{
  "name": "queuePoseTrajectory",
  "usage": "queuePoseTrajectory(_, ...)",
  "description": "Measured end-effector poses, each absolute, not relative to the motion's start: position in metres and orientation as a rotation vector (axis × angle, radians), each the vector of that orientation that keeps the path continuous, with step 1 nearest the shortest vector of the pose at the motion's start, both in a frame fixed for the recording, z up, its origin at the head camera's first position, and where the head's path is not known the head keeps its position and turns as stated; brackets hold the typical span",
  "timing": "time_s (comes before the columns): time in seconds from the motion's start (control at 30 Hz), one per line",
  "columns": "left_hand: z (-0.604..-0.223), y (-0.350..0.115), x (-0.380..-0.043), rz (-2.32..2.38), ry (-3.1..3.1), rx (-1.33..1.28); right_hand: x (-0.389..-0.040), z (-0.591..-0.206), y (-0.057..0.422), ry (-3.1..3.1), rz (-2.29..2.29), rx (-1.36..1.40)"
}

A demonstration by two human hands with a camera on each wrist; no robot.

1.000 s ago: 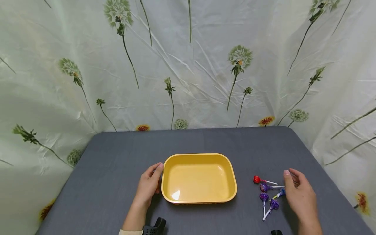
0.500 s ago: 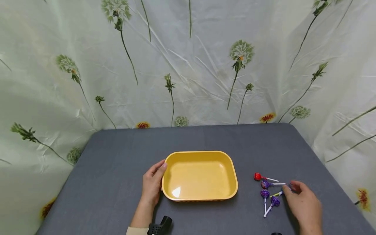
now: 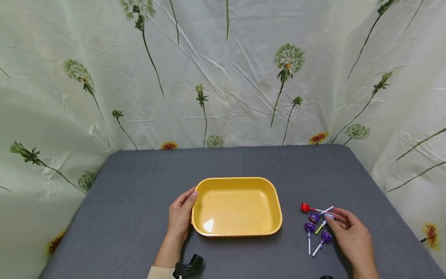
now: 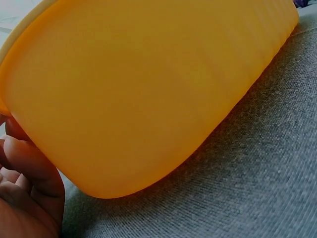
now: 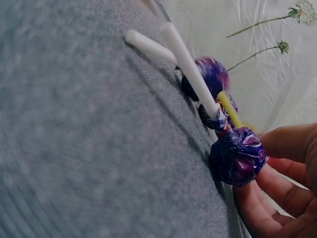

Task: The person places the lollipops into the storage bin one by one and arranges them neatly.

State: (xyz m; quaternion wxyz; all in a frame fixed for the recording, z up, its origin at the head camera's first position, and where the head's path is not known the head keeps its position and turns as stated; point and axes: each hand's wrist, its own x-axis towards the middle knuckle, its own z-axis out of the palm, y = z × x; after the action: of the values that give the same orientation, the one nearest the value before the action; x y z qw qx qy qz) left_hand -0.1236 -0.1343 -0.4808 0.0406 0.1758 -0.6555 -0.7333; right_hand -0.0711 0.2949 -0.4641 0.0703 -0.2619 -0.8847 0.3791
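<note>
My left hand grips the left rim of a yellow tray, thumb at the rim and fingers against the outside. The left wrist view shows the tray's outer wall with curled fingers beside it. On the right, my right hand pinches a blue-wrapped lollipop whose yellow stick points down and left. Around it lie a red lollipop and several purple ones, including one nearest the hand. In the right wrist view a purple lollipop partly hides the pinched one.
A grey cloth covers the table. Behind it hangs a pale curtain printed with flowers. A black wrist device is strapped at my left wrist.
My left hand has taken hold of the tray's rim. My right hand has reached down to the blue lollipop and pinched it, turning it; neighbouring purple lollipops have shifted, their sticks now apart.
</note>
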Motion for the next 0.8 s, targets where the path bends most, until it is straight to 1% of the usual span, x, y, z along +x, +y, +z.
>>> queuePoseTrajectory(0.23, -0.481, -0.133, -0.122, -2.214, -2.022, 0.535, -0.068, -0.467, 0.293, -2.46, 1.384, -0.596)
queuePoseTrajectory(0.4, -0.48, -0.133, -0.121, -2.188, -2.038, 0.527, -0.07, -0.464, 0.288, -2.38, 1.456, -0.632)
queuePoseTrajectory(0.57, -0.48, -0.132, -0.12, -2.197, -2.034, 0.525, -0.071, -0.457, 0.278, -2.354, 1.435, -0.622)
queuePoseTrajectory(0.8, -0.479, -0.133, -0.121, -2.213, -2.029, 0.526, -0.076, -0.442, 0.253, -2.376, 1.572, -0.42)
